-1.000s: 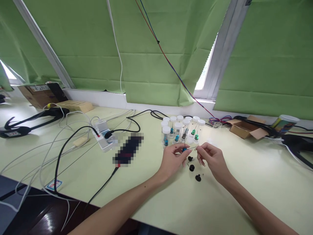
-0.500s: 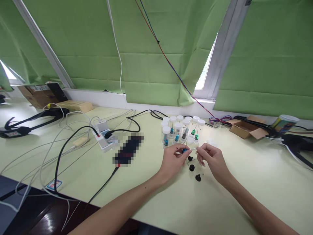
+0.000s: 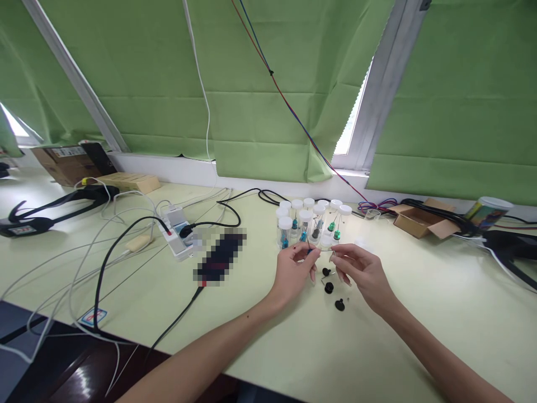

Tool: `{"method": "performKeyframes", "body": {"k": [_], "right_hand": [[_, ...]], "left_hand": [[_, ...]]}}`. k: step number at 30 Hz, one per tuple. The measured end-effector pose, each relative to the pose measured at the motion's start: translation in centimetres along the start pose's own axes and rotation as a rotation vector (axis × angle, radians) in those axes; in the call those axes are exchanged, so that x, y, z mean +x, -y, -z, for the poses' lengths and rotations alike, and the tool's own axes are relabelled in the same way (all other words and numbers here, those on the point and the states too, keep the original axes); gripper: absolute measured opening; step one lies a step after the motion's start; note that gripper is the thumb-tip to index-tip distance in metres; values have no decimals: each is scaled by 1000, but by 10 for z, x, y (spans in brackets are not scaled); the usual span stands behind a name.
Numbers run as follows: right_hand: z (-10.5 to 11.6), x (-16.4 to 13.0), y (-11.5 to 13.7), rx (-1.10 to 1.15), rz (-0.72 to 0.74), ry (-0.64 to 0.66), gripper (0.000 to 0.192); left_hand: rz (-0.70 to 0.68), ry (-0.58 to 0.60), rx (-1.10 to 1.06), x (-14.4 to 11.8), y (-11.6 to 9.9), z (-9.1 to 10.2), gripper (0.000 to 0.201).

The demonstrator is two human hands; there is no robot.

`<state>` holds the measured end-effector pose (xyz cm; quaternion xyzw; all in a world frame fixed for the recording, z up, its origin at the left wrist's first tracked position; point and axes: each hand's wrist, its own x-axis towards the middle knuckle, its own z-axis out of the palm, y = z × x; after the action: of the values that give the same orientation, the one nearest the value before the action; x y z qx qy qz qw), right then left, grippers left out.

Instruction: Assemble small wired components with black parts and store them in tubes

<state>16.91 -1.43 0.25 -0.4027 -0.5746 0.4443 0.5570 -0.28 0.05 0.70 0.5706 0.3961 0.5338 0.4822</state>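
Observation:
My left hand pinches a small blue piece from which a thin rod sticks up; its fingers cover most of the piece. My right hand is closed at the fingertips on the end of a thin metal rod that spans the gap between both hands. Just beyond them stand several clear vials with white caps, the nearest a vial with a blue part inside. Green parts show in vials on the right. Below the hands lie a black knob-like piece and a black disc with a stem.
On the left are a power strip, a dark pixelated phone-like object and loose cables. An open cardboard box and a canister stand at the back right. Black headgear-like straps lie at the right edge.
Both hands have shifted slightly left and away from me with the blue piece and rod. The black pieces on the table stay where they were.

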Motion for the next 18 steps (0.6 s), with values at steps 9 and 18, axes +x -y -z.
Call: {"method": "performKeyframes", "body": {"k": [9,18], "right_hand": [[0,3,-1,-4,-11,-10,20],[1,1,1,-1,-13,-15,22]], "left_hand": [[20,42,13,-1,0,1,26],[-7,70,56,-2,-2,0,22]]}}
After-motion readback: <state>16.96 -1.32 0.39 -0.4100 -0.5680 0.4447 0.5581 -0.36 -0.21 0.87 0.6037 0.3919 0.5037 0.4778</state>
